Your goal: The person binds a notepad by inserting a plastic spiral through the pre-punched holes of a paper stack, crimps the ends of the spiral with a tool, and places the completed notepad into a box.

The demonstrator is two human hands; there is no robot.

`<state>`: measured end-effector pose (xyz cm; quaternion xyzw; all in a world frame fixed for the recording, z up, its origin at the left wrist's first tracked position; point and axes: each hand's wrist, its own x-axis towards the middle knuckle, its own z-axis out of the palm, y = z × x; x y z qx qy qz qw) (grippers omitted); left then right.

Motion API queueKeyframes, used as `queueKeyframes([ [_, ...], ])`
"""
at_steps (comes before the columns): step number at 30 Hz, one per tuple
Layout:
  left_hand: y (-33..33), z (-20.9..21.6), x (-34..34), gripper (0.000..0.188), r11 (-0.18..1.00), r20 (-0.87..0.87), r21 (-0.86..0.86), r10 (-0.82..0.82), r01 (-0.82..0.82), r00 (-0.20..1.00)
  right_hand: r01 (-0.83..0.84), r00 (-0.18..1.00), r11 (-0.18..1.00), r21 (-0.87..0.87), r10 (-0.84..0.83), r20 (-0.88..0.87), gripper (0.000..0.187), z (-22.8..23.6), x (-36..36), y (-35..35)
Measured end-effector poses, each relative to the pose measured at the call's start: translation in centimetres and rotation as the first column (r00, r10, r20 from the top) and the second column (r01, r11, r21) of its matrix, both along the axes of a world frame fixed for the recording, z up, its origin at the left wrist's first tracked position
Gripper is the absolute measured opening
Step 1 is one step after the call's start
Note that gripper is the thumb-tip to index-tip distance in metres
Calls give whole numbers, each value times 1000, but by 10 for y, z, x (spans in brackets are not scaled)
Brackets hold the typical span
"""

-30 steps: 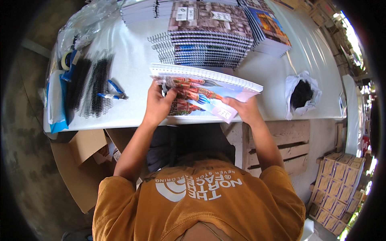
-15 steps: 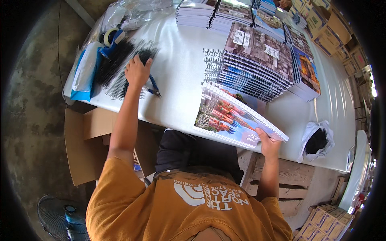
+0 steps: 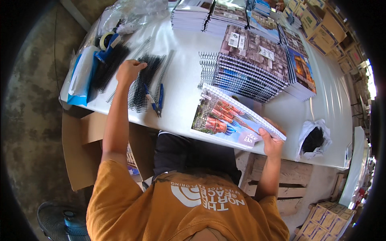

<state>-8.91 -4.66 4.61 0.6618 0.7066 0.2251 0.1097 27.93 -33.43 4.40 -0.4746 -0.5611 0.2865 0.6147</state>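
Observation:
My right hand (image 3: 272,141) grips the right end of a notebook (image 3: 229,116), thumb on its cover with coloured domes. The notebook lies tilted at the table's front edge, and its white punched edge faces away from me. At left, my left hand (image 3: 129,71) is closed in a pinch above loose wire binding coils (image 3: 146,82); whatever its fingers hold is hidden. Beside those coils lie blue-handled pliers (image 3: 156,103). Just beyond the notebook stands a stack of coil-bound notebooks (image 3: 255,60), with silver coils sticking out at its left side.
On the left of the table are a tape dispenser (image 3: 107,46), a blue-and-white package (image 3: 82,76) and clear plastic (image 3: 132,16). A white bag of black coils (image 3: 314,139) sits at right. Beneath the table's left side is an open carton (image 3: 82,152); a fan (image 3: 66,221) stands nearby.
My left hand has shifted slightly left and its fingers have closed. The coils beneath have spread to the right, and the pliers now show fully. My right hand keeps hold of the notebook.

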Motion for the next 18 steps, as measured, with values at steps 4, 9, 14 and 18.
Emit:
queueKeyframes([
  [4,8,13,-5,36,998,-187,-62,18,-30,982,11,1000,1000,7,-11,-16,23,-1,-1,-2],
  [9,30,6,-33,33,989,-153,147,59,-37,986,-15,997,999,46,18,-69,24,8,-8,3],
  [14,3,2,10,31,870,136,479,-205,117,969,82,996,997,-11,-82,-42,25,-1,-3,0],
  [18,-19,-20,23,31,905,-254,88,-385,417,887,35,999,998,49,-34,-30,25,0,-2,6],
])
